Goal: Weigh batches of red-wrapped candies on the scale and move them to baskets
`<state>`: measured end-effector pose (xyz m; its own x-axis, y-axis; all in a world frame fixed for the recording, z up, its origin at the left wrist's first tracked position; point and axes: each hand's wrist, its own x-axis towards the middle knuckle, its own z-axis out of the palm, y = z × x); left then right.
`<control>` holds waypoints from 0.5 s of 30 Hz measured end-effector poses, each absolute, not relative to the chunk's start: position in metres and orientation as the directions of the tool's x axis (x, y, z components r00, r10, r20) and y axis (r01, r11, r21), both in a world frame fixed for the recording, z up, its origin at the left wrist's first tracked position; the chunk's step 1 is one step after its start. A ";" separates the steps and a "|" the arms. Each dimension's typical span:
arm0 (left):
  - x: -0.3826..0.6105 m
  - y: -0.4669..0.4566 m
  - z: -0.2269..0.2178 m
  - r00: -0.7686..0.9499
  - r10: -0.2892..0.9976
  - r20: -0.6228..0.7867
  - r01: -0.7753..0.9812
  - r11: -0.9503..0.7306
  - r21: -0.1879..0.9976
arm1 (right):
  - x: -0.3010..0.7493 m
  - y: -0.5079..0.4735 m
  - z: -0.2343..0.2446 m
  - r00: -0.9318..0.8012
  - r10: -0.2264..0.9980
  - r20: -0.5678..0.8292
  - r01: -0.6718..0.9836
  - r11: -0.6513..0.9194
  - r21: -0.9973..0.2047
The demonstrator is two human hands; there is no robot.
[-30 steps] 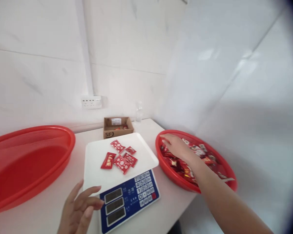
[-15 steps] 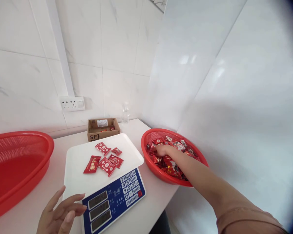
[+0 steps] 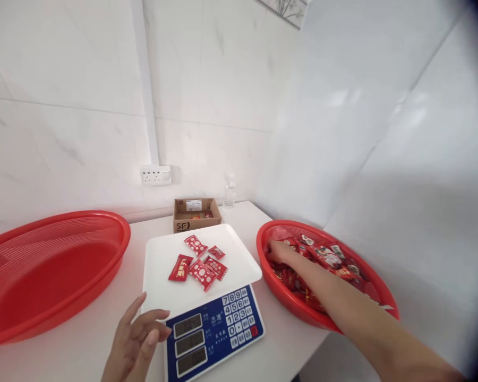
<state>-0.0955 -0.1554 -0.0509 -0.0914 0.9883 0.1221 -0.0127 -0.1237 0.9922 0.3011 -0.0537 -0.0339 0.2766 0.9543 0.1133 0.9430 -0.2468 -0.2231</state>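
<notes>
My right hand (image 3: 278,252) reaches into a red plastic basket (image 3: 276,289) heaped with red-wrapped snack packets (image 3: 326,254). It is down among the packets at the basket's left side, close to the rim, and its fingers are hidden. A scale with a blue keypad panel (image 3: 219,323) stands left of the basket. Several small red packets (image 3: 203,274) lie on its white pan (image 3: 163,297), some overlapping. My left hand (image 3: 137,337) hovers beside the panel's left end with its fingers apart and nothing in them.
A second red basket (image 3: 119,233) stands on the left of the white table (image 3: 290,350). Behind the scale are a small cardboard box (image 3: 197,224) with some packets in it and a clear plastic bottle (image 3: 230,191). A power socket (image 3: 156,175) is on the tiled wall.
The view has swung left, so everything sits further right in the picture. Within the basket, my right hand has shifted toward the left rim. My left hand keeps its pose near the scale.
</notes>
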 end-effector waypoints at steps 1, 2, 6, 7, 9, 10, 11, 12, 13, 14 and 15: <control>-0.094 -0.157 -0.048 -0.098 0.988 0.117 -0.012 -0.119 0.993 | 0.304 -0.051 -0.028 0.285 0.955 0.087 0.938 -0.259 -0.232; -0.092 -0.158 -0.046 -0.107 0.988 0.115 -0.015 -0.118 0.993 | 0.307 -0.049 -0.020 0.296 0.952 0.076 0.932 -0.270 -0.242; -0.088 -0.161 -0.041 -0.126 0.986 0.111 -0.066 -0.120 0.991 | 0.294 -0.045 0.018 0.291 0.941 0.175 0.918 -0.222 -0.329; -0.088 -0.162 -0.040 -0.125 0.986 0.107 -0.071 -0.117 0.991 | 0.282 -0.046 0.026 0.256 0.946 0.198 0.918 -0.173 -0.357; -0.088 -0.162 -0.040 -0.120 0.987 0.103 -0.063 -0.111 0.992 | 0.249 -0.049 0.035 0.137 0.967 0.214 0.912 -0.038 -0.408; -0.089 -0.162 -0.040 -0.116 0.988 0.105 -0.057 -0.112 0.992 | 0.230 -0.051 0.036 0.041 0.977 0.207 0.898 0.055 -0.436; -0.089 -0.163 -0.041 -0.113 0.987 0.111 -0.051 -0.118 0.992 | 0.211 -0.053 0.034 -0.093 0.972 0.214 0.855 0.188 -0.483; -0.089 -0.163 -0.041 -0.111 0.987 0.119 -0.046 -0.125 0.991 | 0.192 -0.054 0.032 -0.213 0.951 0.226 0.810 0.301 -0.504; -0.089 -0.162 -0.042 -0.112 0.985 0.129 -0.043 -0.135 0.990 | 0.175 -0.054 0.028 -0.270 0.937 0.221 0.792 0.346 -0.503; -0.089 -0.162 -0.042 -0.113 0.984 0.139 -0.041 -0.145 0.989 | 0.161 -0.053 0.023 -0.319 0.922 0.220 0.774 0.387 -0.501; -0.089 -0.162 -0.042 -0.114 0.983 0.145 -0.038 -0.150 0.988 | 0.149 -0.052 0.018 -0.358 0.908 0.216 0.763 0.418 -0.493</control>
<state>-0.0887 -0.1622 -0.0419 -0.1144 0.9828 0.1451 -0.0384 -0.1504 0.9879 0.1492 -0.0516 0.0183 -0.3577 0.9085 0.2160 0.7629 0.4177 -0.4935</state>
